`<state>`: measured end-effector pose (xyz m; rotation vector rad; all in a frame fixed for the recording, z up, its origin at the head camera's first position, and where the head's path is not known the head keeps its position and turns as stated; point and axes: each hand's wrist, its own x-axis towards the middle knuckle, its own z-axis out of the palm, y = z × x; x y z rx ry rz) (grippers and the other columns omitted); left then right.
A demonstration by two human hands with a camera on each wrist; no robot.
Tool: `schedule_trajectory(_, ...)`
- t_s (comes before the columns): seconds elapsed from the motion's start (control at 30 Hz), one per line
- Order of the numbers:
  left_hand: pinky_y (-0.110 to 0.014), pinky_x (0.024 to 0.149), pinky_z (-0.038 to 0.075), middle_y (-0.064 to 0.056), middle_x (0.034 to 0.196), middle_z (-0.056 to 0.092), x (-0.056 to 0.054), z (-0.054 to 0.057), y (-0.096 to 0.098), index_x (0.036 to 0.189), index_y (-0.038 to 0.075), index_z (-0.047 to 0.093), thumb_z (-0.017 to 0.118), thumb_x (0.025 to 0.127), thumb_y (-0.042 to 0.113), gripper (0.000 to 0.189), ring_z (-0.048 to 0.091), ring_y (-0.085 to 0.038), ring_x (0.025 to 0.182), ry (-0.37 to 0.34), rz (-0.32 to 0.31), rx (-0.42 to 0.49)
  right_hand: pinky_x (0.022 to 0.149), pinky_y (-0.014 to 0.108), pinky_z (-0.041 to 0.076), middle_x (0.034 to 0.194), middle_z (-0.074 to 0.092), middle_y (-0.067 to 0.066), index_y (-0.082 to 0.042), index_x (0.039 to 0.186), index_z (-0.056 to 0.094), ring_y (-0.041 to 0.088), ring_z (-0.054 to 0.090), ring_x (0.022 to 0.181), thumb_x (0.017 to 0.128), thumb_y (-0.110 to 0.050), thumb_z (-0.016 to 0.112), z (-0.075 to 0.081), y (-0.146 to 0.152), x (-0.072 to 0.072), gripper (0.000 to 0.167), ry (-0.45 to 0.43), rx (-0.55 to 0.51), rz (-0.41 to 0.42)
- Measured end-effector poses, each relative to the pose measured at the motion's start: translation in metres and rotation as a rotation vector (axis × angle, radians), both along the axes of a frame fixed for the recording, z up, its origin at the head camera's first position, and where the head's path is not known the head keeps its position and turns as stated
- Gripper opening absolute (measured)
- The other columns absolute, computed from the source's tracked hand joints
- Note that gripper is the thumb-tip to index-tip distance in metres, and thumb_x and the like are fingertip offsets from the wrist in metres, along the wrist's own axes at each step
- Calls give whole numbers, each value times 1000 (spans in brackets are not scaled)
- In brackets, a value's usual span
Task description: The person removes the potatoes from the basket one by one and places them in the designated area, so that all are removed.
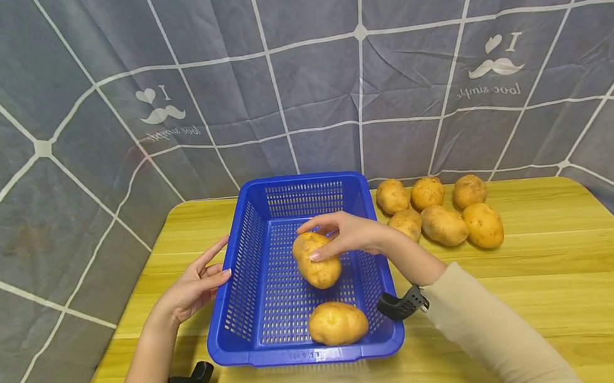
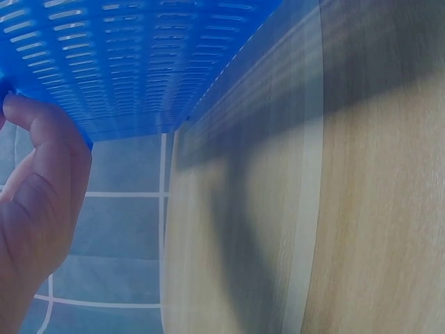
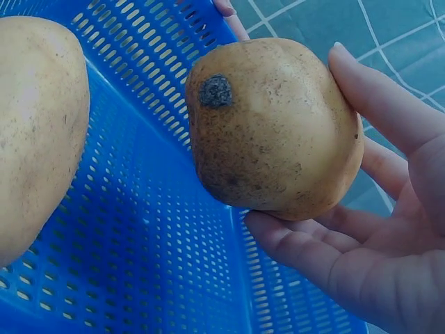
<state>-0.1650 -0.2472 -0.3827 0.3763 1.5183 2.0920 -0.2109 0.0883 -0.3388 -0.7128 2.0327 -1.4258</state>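
My right hand (image 1: 346, 234) holds a potato (image 1: 316, 269) between thumb and fingers inside a blue perforated plastic basket (image 1: 308, 354). The right wrist view shows this held potato (image 3: 278, 132) close up, with a dark spot on one end, above the basket's slotted floor. A second potato (image 1: 338, 323) lies at the basket's near right corner. On the basket's left side, my left hand (image 1: 193, 290) touches the rim with its thumb and fingertips, fingers loosely extended. The left wrist view shows the thumb of that hand (image 2: 45, 160) against the blue slotted wall.
Several potatoes (image 1: 444, 225) sit grouped on the wooden table (image 1: 568, 288), to the right of the basket. A grey curtain (image 1: 318, 89) with white lines hangs behind the table and along its left side.
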Motion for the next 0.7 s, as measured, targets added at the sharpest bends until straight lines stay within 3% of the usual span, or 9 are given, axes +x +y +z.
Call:
schedule_trajectory(0.47, -31, 77, 54, -7, 100, 66, 0, 0, 0, 149, 9, -4, 48, 94, -5, 77, 66, -18, 87, 4, 6, -22, 89, 36, 48, 129, 52, 12, -5, 128, 55, 25, 49, 112, 79, -7, 73, 5, 7, 3, 52, 22, -39, -10)
schedule_trajectory(0.7, -31, 77, 54, -6, 98, 66, 0, 1, 1, 149, 9, -3, 48, 93, -5, 77, 66, -18, 87, -3, 13, -32, 97, 40, 42, 132, 51, 11, -6, 128, 55, 27, 47, 116, 79, -10, 73, 7, 14, 4, 52, 36, -26, -24)
